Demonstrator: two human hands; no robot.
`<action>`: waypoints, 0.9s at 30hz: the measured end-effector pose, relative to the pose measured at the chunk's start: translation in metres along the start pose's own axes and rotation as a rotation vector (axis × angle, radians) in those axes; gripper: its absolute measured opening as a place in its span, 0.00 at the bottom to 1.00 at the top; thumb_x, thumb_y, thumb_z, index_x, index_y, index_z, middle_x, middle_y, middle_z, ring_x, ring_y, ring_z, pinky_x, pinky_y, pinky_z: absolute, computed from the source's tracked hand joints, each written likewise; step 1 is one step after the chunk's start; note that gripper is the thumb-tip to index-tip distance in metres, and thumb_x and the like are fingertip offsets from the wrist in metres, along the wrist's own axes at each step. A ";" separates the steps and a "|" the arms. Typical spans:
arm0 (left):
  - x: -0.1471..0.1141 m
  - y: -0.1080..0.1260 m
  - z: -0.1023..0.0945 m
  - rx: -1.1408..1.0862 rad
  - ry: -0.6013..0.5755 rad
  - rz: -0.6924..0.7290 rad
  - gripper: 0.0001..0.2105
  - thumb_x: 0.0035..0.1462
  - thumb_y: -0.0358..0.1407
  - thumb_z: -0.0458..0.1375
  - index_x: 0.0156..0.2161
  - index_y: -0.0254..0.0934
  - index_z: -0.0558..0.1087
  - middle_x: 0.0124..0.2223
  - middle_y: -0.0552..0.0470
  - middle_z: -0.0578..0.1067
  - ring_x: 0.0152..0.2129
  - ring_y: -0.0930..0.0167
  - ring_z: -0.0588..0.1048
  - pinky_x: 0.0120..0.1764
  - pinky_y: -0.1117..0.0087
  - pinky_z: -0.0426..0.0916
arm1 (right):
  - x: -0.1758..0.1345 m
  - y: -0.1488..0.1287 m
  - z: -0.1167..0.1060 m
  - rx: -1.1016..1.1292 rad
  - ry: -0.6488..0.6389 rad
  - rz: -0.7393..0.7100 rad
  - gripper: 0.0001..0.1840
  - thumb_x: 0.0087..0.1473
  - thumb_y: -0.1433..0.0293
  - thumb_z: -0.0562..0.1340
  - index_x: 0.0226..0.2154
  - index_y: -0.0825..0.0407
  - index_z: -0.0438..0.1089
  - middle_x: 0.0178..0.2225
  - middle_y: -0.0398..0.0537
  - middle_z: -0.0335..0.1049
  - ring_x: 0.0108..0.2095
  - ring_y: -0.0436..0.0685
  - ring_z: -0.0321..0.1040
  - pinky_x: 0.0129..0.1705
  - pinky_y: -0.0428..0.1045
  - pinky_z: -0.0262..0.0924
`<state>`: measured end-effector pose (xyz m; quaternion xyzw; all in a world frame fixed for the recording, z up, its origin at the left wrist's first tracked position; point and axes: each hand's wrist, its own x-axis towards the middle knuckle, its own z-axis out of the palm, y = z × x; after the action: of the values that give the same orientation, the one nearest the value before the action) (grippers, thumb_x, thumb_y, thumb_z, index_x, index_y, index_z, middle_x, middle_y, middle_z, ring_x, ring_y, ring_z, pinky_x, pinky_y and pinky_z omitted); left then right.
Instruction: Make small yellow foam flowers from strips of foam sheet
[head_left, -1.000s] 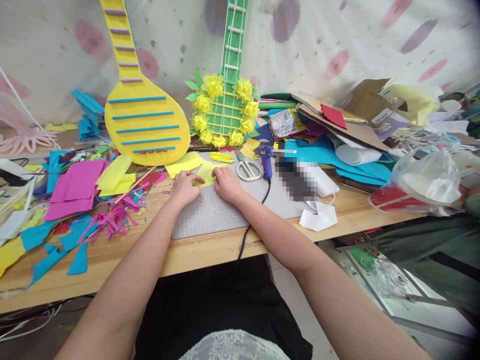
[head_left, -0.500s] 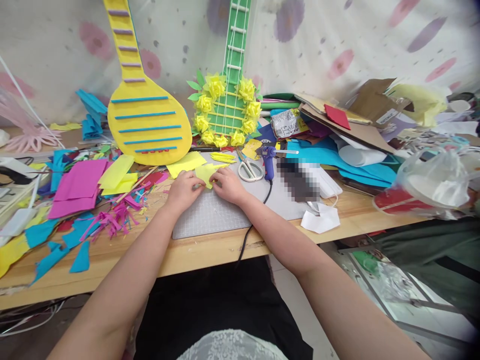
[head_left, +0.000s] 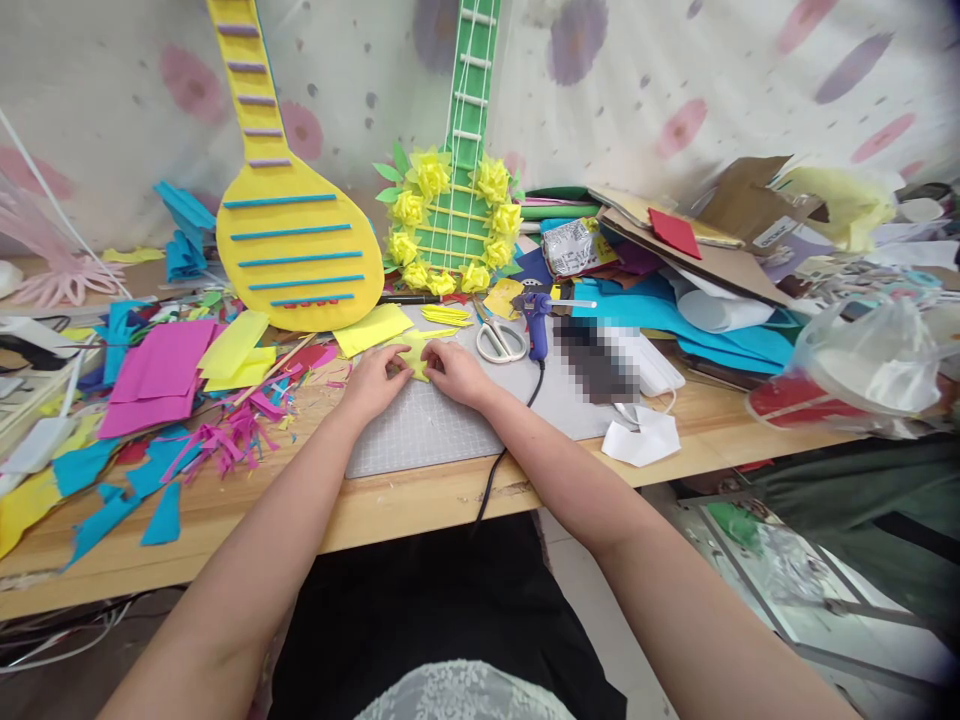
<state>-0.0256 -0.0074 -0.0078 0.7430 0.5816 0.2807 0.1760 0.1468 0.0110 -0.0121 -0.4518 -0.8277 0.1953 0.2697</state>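
A small piece of yellow crepe paper (head_left: 412, 354) is pinched between my two hands, above the grey cutting mat (head_left: 420, 435). My left hand (head_left: 377, 380) grips its left edge with thumb and fingers together. On the opposite edge, my right hand (head_left: 455, 372) pinches it the same way. Part of the paper is hidden by my fingers. Just behind lie a yellow paper sheet (head_left: 373, 329) and a stack of yellow strips (head_left: 446, 315). White-handled scissors (head_left: 502, 342) and a purple glue gun (head_left: 536, 325) rest to the right of my right hand.
A yellow lute-shaped craft (head_left: 300, 245) and a green one (head_left: 461, 215) ringed with yellow paper flowers stand at the back. Magenta paper (head_left: 157, 375) and scraps crowd the left. Blue sheets (head_left: 739, 340) and cardboard pile up on the right. The glue gun's cord (head_left: 491, 480) crosses the table edge.
The yellow paper has tilted lower and flatter between my hands. My fingers have shifted slightly along its edges; the surrounding things stay put.
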 end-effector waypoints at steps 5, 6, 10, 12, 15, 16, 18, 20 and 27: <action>0.001 0.006 0.003 -0.008 0.004 -0.102 0.20 0.48 0.34 0.57 0.49 0.38 0.68 0.35 0.52 0.76 0.37 0.67 0.72 0.43 0.66 0.64 | 0.000 0.003 0.002 0.070 0.007 0.027 0.09 0.48 0.76 0.57 0.35 0.53 0.65 0.28 0.43 0.68 0.31 0.51 0.60 0.37 0.47 0.53; 0.001 0.007 0.003 -0.006 0.006 -0.110 0.20 0.48 0.34 0.57 0.49 0.38 0.68 0.36 0.53 0.76 0.37 0.67 0.72 0.43 0.66 0.64 | 0.001 0.003 0.002 0.072 0.010 0.031 0.08 0.49 0.74 0.57 0.35 0.53 0.65 0.28 0.43 0.68 0.30 0.51 0.60 0.36 0.47 0.53; 0.000 0.010 0.003 -0.002 0.011 -0.130 0.21 0.47 0.33 0.57 0.50 0.39 0.66 0.36 0.53 0.76 0.39 0.67 0.72 0.44 0.66 0.64 | 0.001 0.003 0.004 0.055 0.016 0.018 0.08 0.49 0.70 0.59 0.35 0.52 0.64 0.28 0.43 0.68 0.30 0.51 0.60 0.36 0.47 0.53; 0.000 0.011 0.003 -0.001 0.012 -0.145 0.21 0.47 0.33 0.57 0.49 0.39 0.66 0.37 0.53 0.76 0.39 0.67 0.72 0.44 0.66 0.64 | 0.002 0.003 0.005 0.034 0.015 0.001 0.09 0.47 0.71 0.60 0.35 0.53 0.64 0.28 0.42 0.68 0.31 0.51 0.61 0.36 0.47 0.53; 0.000 0.012 0.003 -0.002 0.016 -0.160 0.20 0.48 0.34 0.57 0.49 0.39 0.67 0.36 0.53 0.76 0.40 0.66 0.72 0.44 0.65 0.65 | 0.001 0.005 0.006 0.015 0.008 -0.010 0.10 0.47 0.72 0.59 0.36 0.53 0.64 0.29 0.43 0.69 0.31 0.52 0.61 0.37 0.48 0.52; 0.001 0.013 0.004 -0.004 0.016 -0.164 0.20 0.48 0.34 0.57 0.48 0.39 0.67 0.36 0.52 0.76 0.40 0.66 0.72 0.44 0.65 0.65 | 0.001 0.005 0.006 0.013 0.005 -0.012 0.10 0.47 0.72 0.59 0.36 0.53 0.64 0.29 0.43 0.69 0.32 0.52 0.61 0.38 0.48 0.52; 0.001 0.012 0.004 -0.008 0.016 -0.166 0.20 0.47 0.34 0.57 0.48 0.39 0.67 0.36 0.52 0.76 0.40 0.66 0.72 0.43 0.65 0.65 | 0.001 0.006 0.007 0.008 0.002 -0.016 0.10 0.47 0.71 0.59 0.36 0.53 0.64 0.29 0.43 0.69 0.32 0.52 0.61 0.38 0.48 0.52; 0.002 0.011 0.006 -0.013 0.019 -0.163 0.19 0.47 0.33 0.57 0.48 0.39 0.67 0.36 0.52 0.76 0.39 0.66 0.72 0.43 0.65 0.65 | 0.001 0.007 0.007 0.003 0.003 -0.019 0.10 0.47 0.71 0.59 0.36 0.53 0.64 0.29 0.43 0.68 0.32 0.52 0.61 0.38 0.48 0.52; 0.004 0.007 0.009 -0.025 0.038 -0.117 0.15 0.46 0.32 0.57 0.42 0.40 0.68 0.34 0.53 0.75 0.37 0.67 0.71 0.41 0.65 0.65 | 0.001 0.003 0.003 -0.028 -0.037 -0.024 0.07 0.48 0.72 0.59 0.34 0.53 0.66 0.30 0.44 0.68 0.33 0.52 0.61 0.41 0.48 0.52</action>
<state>-0.0145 -0.0049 -0.0100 0.7000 0.6238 0.2909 0.1904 0.1461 0.0134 -0.0155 -0.4419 -0.8405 0.1889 0.2502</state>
